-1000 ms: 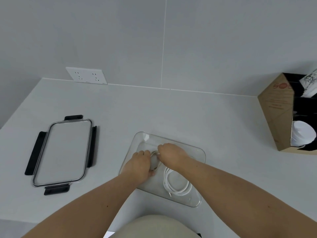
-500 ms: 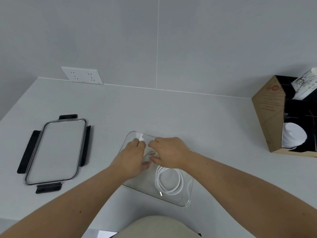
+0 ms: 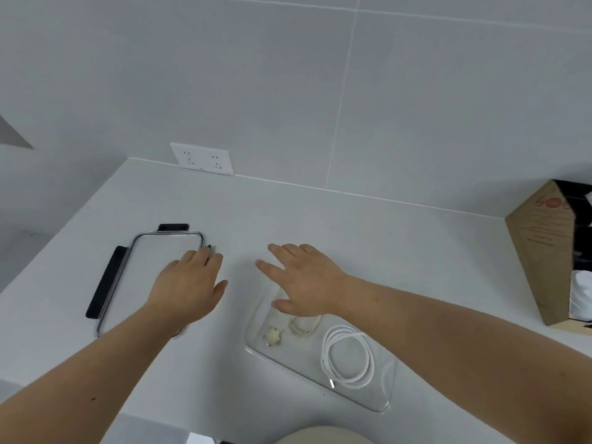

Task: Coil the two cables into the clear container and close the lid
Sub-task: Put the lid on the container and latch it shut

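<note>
The clear container (image 3: 381,402) lies on the white counter in front of me. Inside it a white cable (image 3: 347,360) is coiled at the right end, and a second, cream-coloured cable (image 3: 302,328) is bundled at the left end. My right hand (image 3: 304,280) hovers open over the container's far left end, fingers spread, holding nothing. My left hand (image 3: 189,283) is open over the right edge of the clear lid (image 3: 150,267), which lies flat to the left with black clips around its rim. My left forearm hides the lid's near right corner.
A white double socket (image 3: 203,159) sits low on the tiled wall at the back. A brown cardboard box (image 3: 541,251) with dark and white contents stands at the right edge. The counter's front edge runs just below the container.
Both hands have left the cream cable in the container and opened. The left hand moved left over the lid, the right hand rose toward the container's far end. The view shifted left.
</note>
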